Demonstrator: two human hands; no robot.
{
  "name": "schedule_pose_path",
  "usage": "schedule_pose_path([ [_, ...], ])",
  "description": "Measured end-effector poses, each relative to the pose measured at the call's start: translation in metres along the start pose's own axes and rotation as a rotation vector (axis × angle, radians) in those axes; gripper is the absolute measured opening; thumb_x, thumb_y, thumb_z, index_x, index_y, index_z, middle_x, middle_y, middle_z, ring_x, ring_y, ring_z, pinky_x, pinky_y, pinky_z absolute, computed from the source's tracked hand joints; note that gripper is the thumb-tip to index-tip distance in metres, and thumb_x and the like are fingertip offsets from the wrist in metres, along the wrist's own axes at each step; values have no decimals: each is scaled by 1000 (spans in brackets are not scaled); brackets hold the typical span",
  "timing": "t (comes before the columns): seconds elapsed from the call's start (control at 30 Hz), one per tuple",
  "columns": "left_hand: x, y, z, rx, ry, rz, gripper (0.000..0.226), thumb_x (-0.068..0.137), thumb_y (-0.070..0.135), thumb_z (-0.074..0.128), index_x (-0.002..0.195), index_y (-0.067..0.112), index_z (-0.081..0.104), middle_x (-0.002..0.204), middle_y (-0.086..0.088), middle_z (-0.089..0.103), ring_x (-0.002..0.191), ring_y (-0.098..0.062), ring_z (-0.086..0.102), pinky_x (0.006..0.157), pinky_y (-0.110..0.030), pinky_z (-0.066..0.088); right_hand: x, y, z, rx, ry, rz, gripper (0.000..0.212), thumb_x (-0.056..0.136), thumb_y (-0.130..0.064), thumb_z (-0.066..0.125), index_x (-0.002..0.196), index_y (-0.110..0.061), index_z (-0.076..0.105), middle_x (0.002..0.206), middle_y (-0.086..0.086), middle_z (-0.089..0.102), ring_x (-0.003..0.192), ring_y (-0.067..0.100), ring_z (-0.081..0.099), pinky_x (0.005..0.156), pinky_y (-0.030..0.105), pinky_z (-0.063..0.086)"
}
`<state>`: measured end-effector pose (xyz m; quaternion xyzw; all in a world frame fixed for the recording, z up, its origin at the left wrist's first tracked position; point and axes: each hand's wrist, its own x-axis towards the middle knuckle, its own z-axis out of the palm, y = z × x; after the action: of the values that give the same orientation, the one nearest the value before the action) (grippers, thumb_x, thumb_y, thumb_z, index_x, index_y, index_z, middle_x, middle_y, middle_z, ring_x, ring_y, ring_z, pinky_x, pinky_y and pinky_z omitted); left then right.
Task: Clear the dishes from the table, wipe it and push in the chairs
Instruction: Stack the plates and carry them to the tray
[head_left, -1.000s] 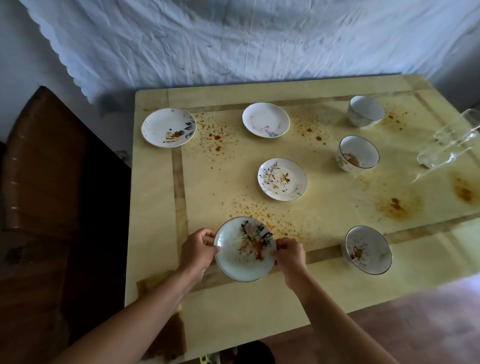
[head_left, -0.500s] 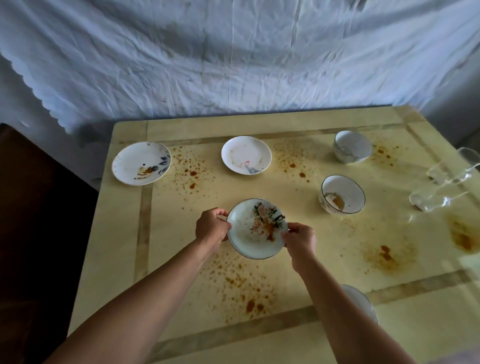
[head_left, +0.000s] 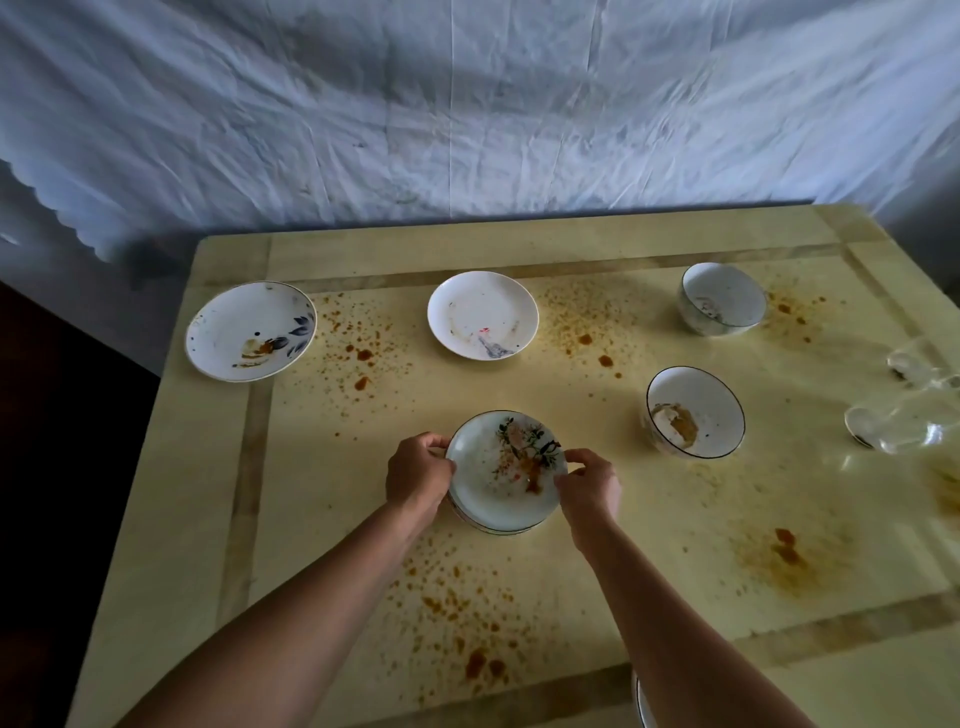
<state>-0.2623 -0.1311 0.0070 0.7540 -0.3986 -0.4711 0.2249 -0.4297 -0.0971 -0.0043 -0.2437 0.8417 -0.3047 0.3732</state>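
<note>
In the head view we see a pale yellow stone-look surface (head_left: 171, 519) filling the lower half of the frame, spattered with orange-brown sauce stains (head_left: 358, 358). At the centre sits a round white flower-patterned plate (head_left: 498, 478), smeared with sauce. The rim of a second plate (head_left: 498, 529) peeks out just beneath its lower edge. Our left hand (head_left: 418, 475) curls its fingers round the left rim of the flower-patterned plate. Our right hand (head_left: 589, 486) pinches the right rim between thumb and fingertips.

In the upper left lies a white plate with a blue leaf pattern (head_left: 249, 330), and right of it a plain white plate (head_left: 483, 314). At the upper right stands a white ceramic bowl (head_left: 722, 299). Below it is a dark-rimmed white bowl (head_left: 696, 410) holding brown residue. Clear drinking glasses (head_left: 904, 426) lie on their sides at the right edge. A creased white sheet (head_left: 467, 104) hangs across the top of the frame.
</note>
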Motion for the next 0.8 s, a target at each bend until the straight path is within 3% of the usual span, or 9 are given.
schedule_pose_path([
  [0.1,1,-1,2,70,7,37,29,78,1,59,97,21,67,86,4,65,78,-17,63,72,-35,57,2,1,0,14,5,15,28,84,-2,52,101,-15,70,74,9,64,54,15,51,46,20,39],
  [0.2,0,-3,4,155,10,77,34,79,4,58,109,20,63,103,0,68,82,-18,62,64,-30,53,2,1,1,4,9,15,28,85,-2,51,101,-16,69,75,9,64,55,16,52,49,22,43],
  [0.3,-1,-4,3,233,25,111,42,81,5,57,122,18,55,116,-4,63,97,-22,62,69,-29,49,-1,1,0,8,9,24,33,83,1,50,103,-18,69,82,10,66,59,18,54,52,23,45],
  [0.43,-4,-1,2,255,-18,131,34,82,2,57,114,11,64,108,-6,69,90,-22,64,64,-26,45,-5,2,6,63,8,97,40,82,0,54,115,-18,66,101,12,67,78,26,62,67,36,57],
  [0.5,-3,-2,1,226,-39,100,27,81,3,58,105,11,67,99,-6,71,79,-20,62,68,-31,52,-9,2,8,99,-6,145,35,82,-3,55,112,-16,68,99,10,68,86,28,65,77,46,58],
  [0.63,-2,-3,2,86,-40,12,37,78,-4,55,109,11,68,82,2,69,76,-17,62,76,-36,56,-14,3,5,167,-70,172,24,75,8,46,71,-2,68,73,11,62,73,27,58,71,49,58],
  [0.7,-2,-1,-2,-2,-70,7,40,77,-8,54,111,9,67,76,5,64,72,-15,60,69,-33,55,-17,3,2,227,-99,174,24,74,12,42,79,9,65,72,13,59,73,26,54,68,45,55],
  [0.8,-5,6,-15,-222,-144,-14,46,76,-11,56,120,5,61,96,-6,65,75,-15,61,55,-22,49,-30,-3,-8,365,-143,197,25,84,13,44,85,-4,62,77,10,61,80,27,58,67,36,53],
])
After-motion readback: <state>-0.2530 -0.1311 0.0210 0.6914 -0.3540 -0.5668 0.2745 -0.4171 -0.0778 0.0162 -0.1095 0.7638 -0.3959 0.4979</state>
